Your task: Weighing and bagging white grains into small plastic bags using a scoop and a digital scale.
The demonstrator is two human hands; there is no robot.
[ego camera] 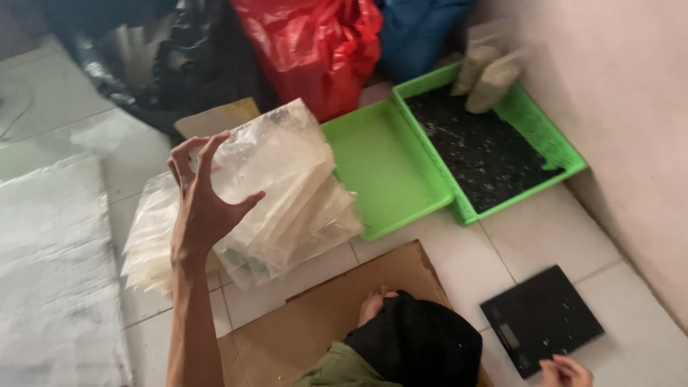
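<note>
Cardboard [337, 308] lies under our knee; our left hand [203, 204], fingers spread, grips the plastic bags [283, 179], best fanned gently; right hand [566, 373] rests beside the scale [541, 319], its state unclear

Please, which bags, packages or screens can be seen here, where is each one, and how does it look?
Stack of clear plastic bags: centre, held up by the left hand.
Red plastic bag: top centre, crumpled, glossy.
Black plastic bag: top left, crumpled.
Blue bag: top, right of the red one.
Digital scale: lower right floor, flat, black, with a small grey screen.
</note>
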